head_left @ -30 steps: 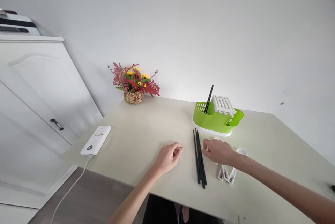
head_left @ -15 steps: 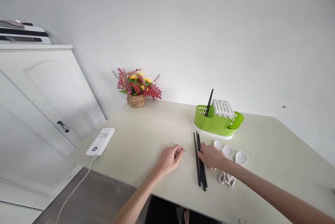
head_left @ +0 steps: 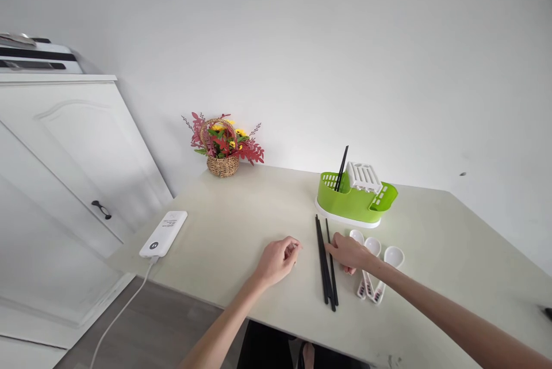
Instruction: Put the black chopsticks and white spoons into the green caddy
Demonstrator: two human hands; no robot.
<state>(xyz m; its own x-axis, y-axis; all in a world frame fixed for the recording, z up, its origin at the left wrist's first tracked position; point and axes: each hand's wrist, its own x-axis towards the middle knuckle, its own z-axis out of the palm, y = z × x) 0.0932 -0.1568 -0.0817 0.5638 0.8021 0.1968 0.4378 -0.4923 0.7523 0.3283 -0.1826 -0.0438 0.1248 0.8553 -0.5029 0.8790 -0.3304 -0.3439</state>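
Several black chopsticks [head_left: 324, 260] lie side by side on the pale table [head_left: 241, 225], running from just in front of the green cutlery rack [head_left: 351, 202] toward the table's near edge. I see the right hand [head_left: 351, 252] resting at their right flank, fingertips [head_left: 331, 247] touching the rightmost stick near its middle; the fingers are loosely curled and narrow, with nothing yet enclosed. The left hand [head_left: 278, 260] sits on the table well to the left of the sticks, fingers curled into a loose fist; I cannot tell whether it encloses anything.

I judge the sticks to be light, stiff, smooth and inclined to roll or slip apart, so a pinch at mid-length, where the fingertips now rest, should keep one level.

One further chopstick [head_left: 342, 169] stands tilted in the rack's slotted compartment. Three white spoons [head_left: 375, 268] lie just right of the hand, bowls toward the rack. A flower basket [head_left: 222, 148] and a white power bank [head_left: 164, 233] stand well apart at left.
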